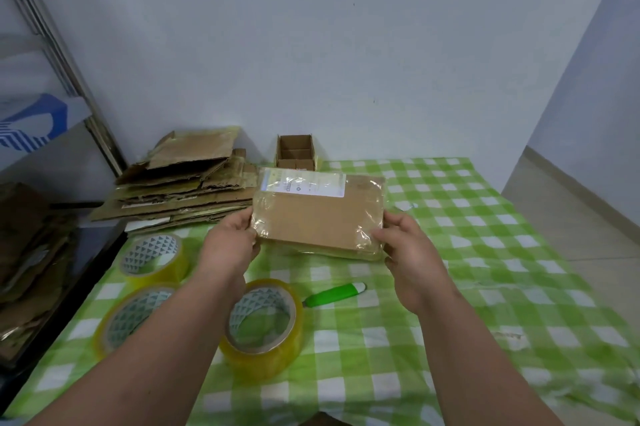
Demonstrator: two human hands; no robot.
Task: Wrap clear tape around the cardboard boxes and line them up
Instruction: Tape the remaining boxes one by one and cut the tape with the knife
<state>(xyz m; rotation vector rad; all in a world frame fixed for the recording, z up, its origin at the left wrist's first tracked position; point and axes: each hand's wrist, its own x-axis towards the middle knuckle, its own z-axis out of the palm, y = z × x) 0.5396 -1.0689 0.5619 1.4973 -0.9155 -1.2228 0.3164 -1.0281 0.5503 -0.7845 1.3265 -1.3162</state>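
We hold a flat brown cardboard box wrapped in clear tape [318, 214] between our two hands, just above the surface covered in a green-and-white checked cloth [467, 252]. Our left hand [230, 245] grips the box's near left corner, thumb on top and fingers curled under the edge. Our right hand [408, 252] grips the near right corner the same way, thumb lying on the taped top face. The box sits between the hands, tilted a little so its far edge is higher, and a white shipping label [304, 184] shows under the tape along that far edge.

Below our left forearm lie three rolls of yellowish clear tape: one far-left roll [154, 257], one near-left roll [131, 318] partly hidden by the arm, and one middle roll [265, 323] nearest the box. A green-handled utility knife [334, 294] lies just right of the middle roll, between our forearms. Beyond the box, a pile of flattened brown cardboard sheets [183, 186] rests at the surface's far left, and a small open cardboard box with dividers [296, 151] stands against the wall.
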